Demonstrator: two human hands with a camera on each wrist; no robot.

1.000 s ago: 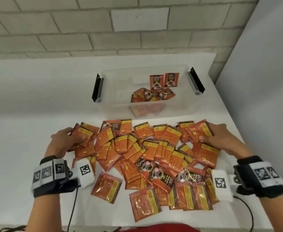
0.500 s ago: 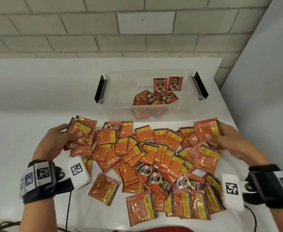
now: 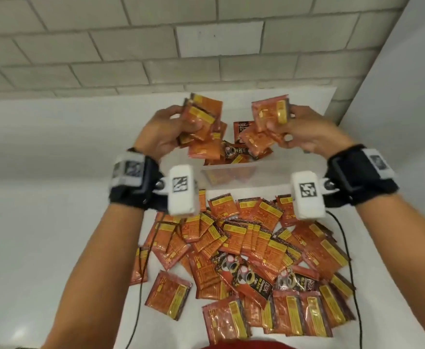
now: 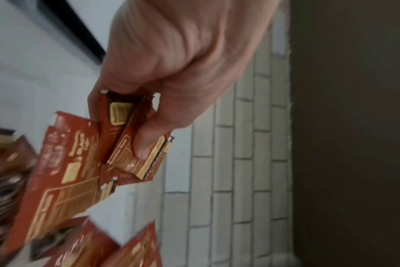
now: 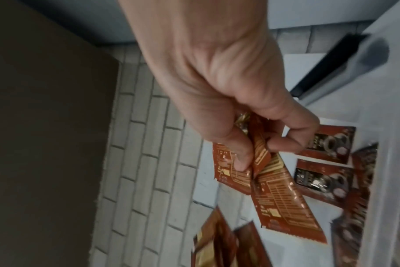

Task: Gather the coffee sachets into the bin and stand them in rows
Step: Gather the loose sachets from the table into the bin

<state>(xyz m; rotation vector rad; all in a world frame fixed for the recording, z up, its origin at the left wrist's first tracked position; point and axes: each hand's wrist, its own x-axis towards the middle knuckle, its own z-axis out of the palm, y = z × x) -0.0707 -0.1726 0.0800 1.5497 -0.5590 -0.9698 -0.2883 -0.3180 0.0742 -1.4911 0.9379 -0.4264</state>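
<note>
Both hands are raised over the clear plastic bin. My left hand grips a bunch of orange coffee sachets; in the left wrist view the thumb presses on the held sachets. My right hand pinches several sachets, seen fanned below the fingers in the right wrist view as orange sachets. Loose sachets lie in the bin. A big pile of sachets covers the white table in front of the bin.
A brick wall runs behind the table and a grey panel stands at the right. Black cables trail from both wrist cameras across the pile. The bin's black latch shows in the right wrist view.
Both hands lifted their sachets off the pile and carried them forward and up over the bin. The head view tilted, with the bin now mostly hidden behind the hands.
</note>
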